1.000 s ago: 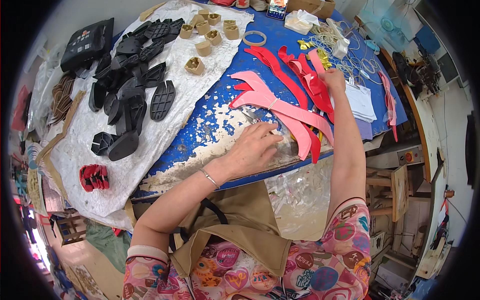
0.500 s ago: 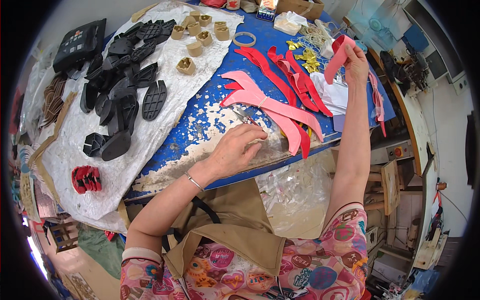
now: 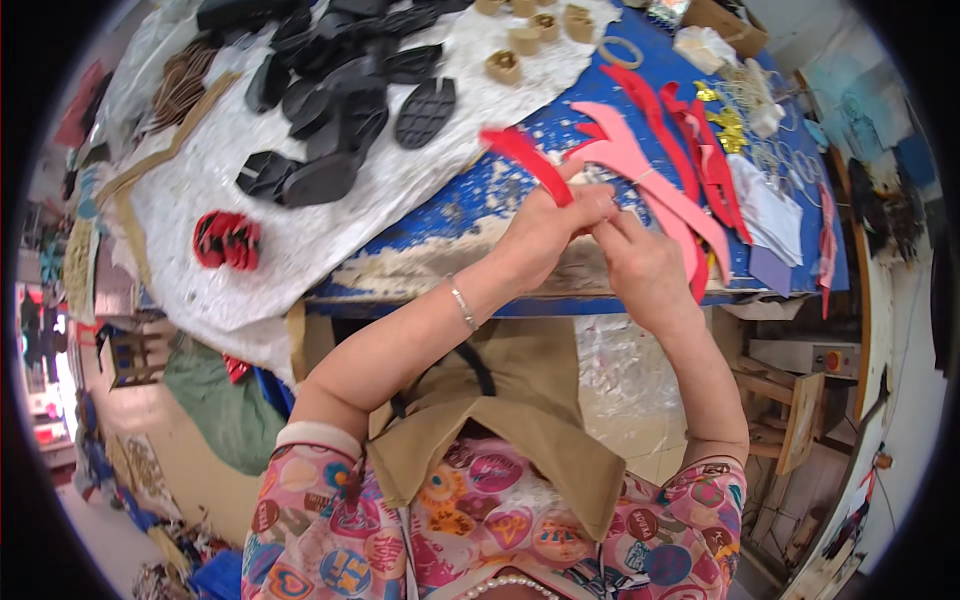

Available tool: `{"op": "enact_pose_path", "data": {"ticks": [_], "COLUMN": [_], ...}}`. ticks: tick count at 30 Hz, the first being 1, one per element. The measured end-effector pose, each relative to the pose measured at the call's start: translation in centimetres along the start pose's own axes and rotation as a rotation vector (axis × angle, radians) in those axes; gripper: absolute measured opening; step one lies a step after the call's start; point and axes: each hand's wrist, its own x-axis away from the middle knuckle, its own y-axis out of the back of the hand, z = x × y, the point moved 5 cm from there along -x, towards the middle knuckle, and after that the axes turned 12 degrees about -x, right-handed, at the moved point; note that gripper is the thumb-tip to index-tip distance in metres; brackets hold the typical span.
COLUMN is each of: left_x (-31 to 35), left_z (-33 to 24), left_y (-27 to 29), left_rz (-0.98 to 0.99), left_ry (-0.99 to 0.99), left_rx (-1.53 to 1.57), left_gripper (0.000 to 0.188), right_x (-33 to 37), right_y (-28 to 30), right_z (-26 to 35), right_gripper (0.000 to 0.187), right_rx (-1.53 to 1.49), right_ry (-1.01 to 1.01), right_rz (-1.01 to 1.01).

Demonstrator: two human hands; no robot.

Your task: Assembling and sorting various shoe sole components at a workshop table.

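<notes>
A curved red strap-like strip (image 3: pixel 526 157) sticks up to the left from my left hand (image 3: pixel 540 232), which is closed round it. My right hand (image 3: pixel 650 270) meets the left at the fingertips, its fingers pinched together. What lies between those fingertips is hidden; it may be the strip's lower end. Just behind my hands a bundle of pink strips (image 3: pixel 655 185) rests on the blue table (image 3: pixel 455 205), tied at its middle. Beyond it, more red strips (image 3: pixel 655 118) lie on the tabletop.
Black shoe soles (image 3: pixel 425 112) are piled on a white sheet (image 3: pixel 420 180) at the left, near a red-and-black bundle (image 3: pixel 227 240). Beige heel-shaped blocks (image 3: pixel 503 67) and a tape roll (image 3: pixel 620 52) sit at the back. Gold pieces (image 3: pixel 730 130) and white cloth (image 3: pixel 765 215) lie right.
My right hand has come down and left from the far right with the strip. My left hand has lifted off the table and grips it. The whole view has shifted.
</notes>
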Motion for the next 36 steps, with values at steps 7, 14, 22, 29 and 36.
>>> {"op": "enact_pose_path", "data": {"ticks": [7,14,22,29,36], "left_x": [2.6,4.5,5.8,5.5,5.6], "left_z": [-0.8,0.0,0.5,2.1,3.0], "left_y": [3.6,4.8,4.3,6.2,7.0], "left_rz": [0.159,0.207,0.245,-0.045,-0.244], "left_ry": [-0.076,-0.036,-0.070,-0.094,-0.137], "left_rx": [0.339,0.513,0.023,-0.198,-0.376], "left_gripper": [0.062,0.079,0.069,0.033,0.021], "right_x": [2.1,1.9,1.2,2.3,2.5], "right_y": [-2.4,-6.5,-9.8,-9.6,-10.3], "right_z": [-1.1,1.3,2.0,0.3,-0.1], "right_gripper": [0.013,0.014,0.015,0.010,0.015], "right_rx": [-0.821,-1.188,-1.273,-1.359,-1.371], "right_ry": [-0.381,-0.547,-0.544,-0.589,-0.645], "right_rz": [-0.161,-0.270,-0.274,-0.322,-0.348]}}
